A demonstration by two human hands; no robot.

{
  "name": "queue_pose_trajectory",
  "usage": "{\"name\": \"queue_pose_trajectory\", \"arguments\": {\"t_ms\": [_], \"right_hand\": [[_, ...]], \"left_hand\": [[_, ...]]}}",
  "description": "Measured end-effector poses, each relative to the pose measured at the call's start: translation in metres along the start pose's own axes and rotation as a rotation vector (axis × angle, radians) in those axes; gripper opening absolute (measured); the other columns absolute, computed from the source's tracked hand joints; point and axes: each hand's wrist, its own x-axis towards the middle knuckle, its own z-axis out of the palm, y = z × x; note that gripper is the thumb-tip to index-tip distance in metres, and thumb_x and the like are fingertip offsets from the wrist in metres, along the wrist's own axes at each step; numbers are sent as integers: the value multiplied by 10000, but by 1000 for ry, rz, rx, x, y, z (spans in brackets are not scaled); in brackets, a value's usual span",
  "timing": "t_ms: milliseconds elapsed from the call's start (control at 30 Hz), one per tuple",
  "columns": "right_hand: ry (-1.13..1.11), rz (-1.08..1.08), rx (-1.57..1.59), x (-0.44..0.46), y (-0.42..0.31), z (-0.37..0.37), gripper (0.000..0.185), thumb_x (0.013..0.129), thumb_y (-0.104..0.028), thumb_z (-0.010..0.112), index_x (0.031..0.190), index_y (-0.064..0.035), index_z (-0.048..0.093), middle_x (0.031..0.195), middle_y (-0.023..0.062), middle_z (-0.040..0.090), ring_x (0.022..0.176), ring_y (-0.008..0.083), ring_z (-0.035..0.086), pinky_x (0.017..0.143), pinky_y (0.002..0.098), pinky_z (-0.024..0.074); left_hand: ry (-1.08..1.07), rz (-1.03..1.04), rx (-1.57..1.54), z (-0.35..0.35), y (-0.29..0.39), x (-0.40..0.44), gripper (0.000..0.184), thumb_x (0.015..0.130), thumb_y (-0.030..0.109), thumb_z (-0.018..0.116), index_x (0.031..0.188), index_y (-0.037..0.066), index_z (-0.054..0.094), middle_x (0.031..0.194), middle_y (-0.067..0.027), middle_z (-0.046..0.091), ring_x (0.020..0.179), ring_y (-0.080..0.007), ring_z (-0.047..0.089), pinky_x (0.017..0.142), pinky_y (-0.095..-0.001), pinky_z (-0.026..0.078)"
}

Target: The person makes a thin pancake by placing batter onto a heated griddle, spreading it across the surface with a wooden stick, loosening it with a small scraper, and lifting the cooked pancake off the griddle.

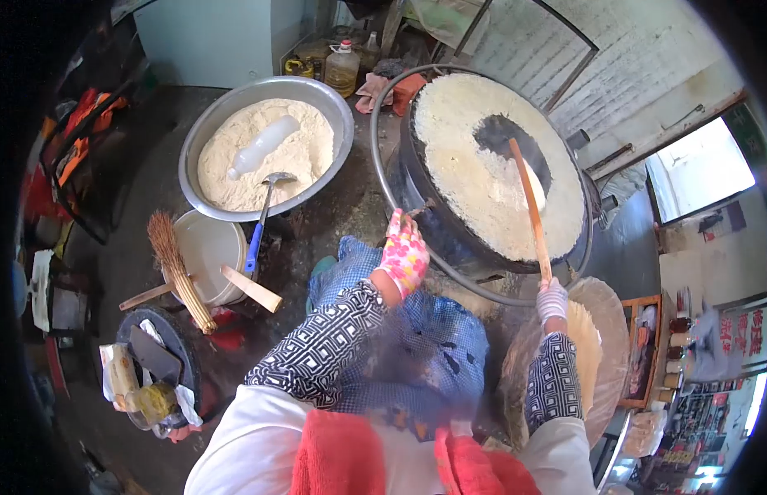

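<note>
My right hand (pixel 552 303), in a whitish glove, is closed around the lower end of a long wooden spreader (pixel 528 202). The spreader reaches up across a large round griddle (pixel 412 157). Pale batter (pixel 457 124) coats most of its surface in a broad ring, leaving a dark bare patch near the middle. A thicker pale mass lies by the spreader. My left hand (pixel 403 252), in a pink and yellow floral glove, has its fingers stretched upward beside the metal hoop (pixel 375 140) around the griddle. Whether its fingertips touch the hoop, I cannot tell.
Left of the griddle stands a metal basin (pixel 185 169) of pale flour or meal, with a plastic bottle (pixel 264 147) and a blue-handled ladle (pixel 255 239). Below is a white bucket (pixel 222 247) with a straw brush (pixel 177 268). Round flatbreads (pixel 583 330) lie at right.
</note>
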Motion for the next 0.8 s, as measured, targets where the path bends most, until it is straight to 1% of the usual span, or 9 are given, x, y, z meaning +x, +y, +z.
{"name": "queue_pose_trajectory", "arguments": {"t_ms": [133,200,333,400,467,533,667,767,800], "right_hand": [[-123,-2,154,-2,-4,4,282,896,-328,465,899,-52,524,764,240,605,733,417,591,626,476,467],[-34,-12,-35,-5,11,9,271,896,-326,463,908,-62,522,762,239,605,735,416,593,632,485,464],[-16,16,15,-5,-6,-8,260,896,-328,460,909,-75,518,768,241,606,746,419,595,645,496,464],[3,-150,107,-16,-22,-12,274,897,-342,453,909,-76,515,771,244,606,750,422,596,651,501,465],[-244,-99,-36,-21,-35,-10,337,911,-381,404,925,-66,525,808,235,614,800,412,599,711,499,468],[-142,59,42,-8,-13,3,350,909,-380,404,954,-60,538,842,227,624,836,402,602,741,495,469],[-48,37,92,-2,-21,-19,350,891,-377,423,908,-66,582,834,240,620,813,407,602,722,492,478],[-210,-3,58,-24,-31,-26,353,888,-378,427,1009,-69,549,873,245,620,848,409,598,759,499,464],[-284,17,21,-25,-22,-20,358,891,-376,421,1041,-69,530,882,242,622,859,406,599,766,501,462]], "left_hand": [[59,-96,-141,15,-22,5,380,852,148,387,1137,-71,509,1244,-278,475,1245,-391,385,1060,-640,106],[51,-153,-40,22,-33,8,391,848,151,386,1162,-54,498,1313,-251,424,1279,-367,349,1067,-626,77],[-41,-254,-113,1,-54,9,521,844,186,413,1305,-55,381,1399,-220,329,1328,-345,273,1079,-590,48],[7,-177,-144,-17,-39,3,542,789,174,497,1275,-53,417,1352,-209,396,1309,-329,315,1079,-589,80],[148,-9,-303,-22,-1,-8,517,758,173,518,1219,-58,470,1263,-201,482,1255,-340,386,1068,-598,125],[358,156,-310,-18,37,-20,500,729,171,537,1169,-64,506,1190,-205,528,1208,-346,433,1057,-605,151],[278,146,-261,15,62,-26,477,794,146,444,1213,-82,468,1273,-246,462,1240,-363,395,1063,-609,116],[154,110,-142,19,42,-23,472,840,167,388,1235,-83,451,1359,-245,376,1320,-354,290,1070,-611,59],[192,110,-197,22,36,-21,453,830,107,371,1217,-120,434,1322,-262,407,1300,-374,312,1077,-598,102]]}}
